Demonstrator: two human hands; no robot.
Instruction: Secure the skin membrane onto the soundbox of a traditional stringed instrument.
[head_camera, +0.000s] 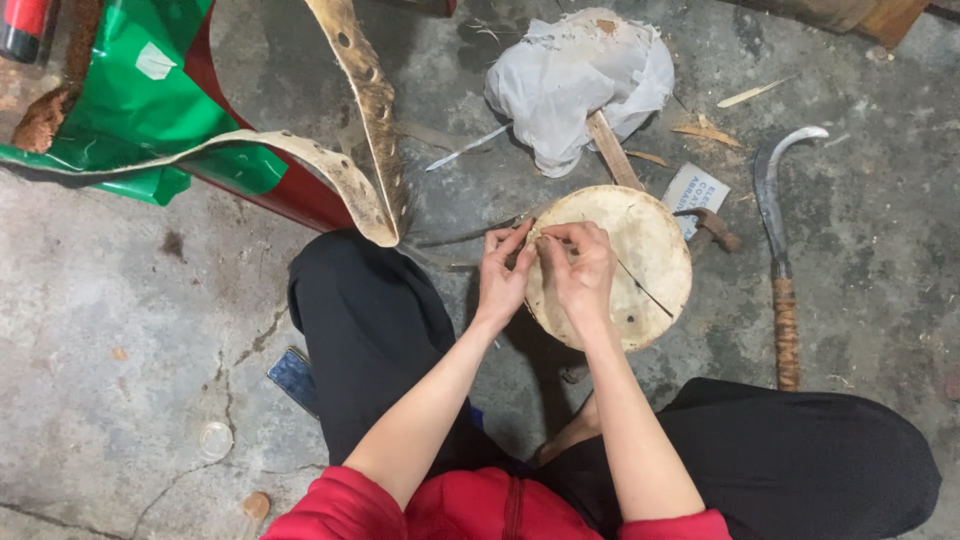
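A round, pale hide-covered drum (640, 250) rests on the concrete floor in front of my knees. My left hand (503, 275) pinches at the drum's left rim, fingers closed on its edge. My right hand (580, 265) lies over the skin just beside it, fingertips pinched on something thin at the same spot; what it grips is too small to tell. A thin dark line runs across the drum skin to the right of my hands.
A curved sickle (778, 230) with a wrapped handle lies right of the drum. A white crumpled bag (575, 80) sits behind it, with wood slivers around. A long strip of raw hide (365, 110) and green sheeting (130, 110) are at left. A phone (295, 378) lies by my left leg.
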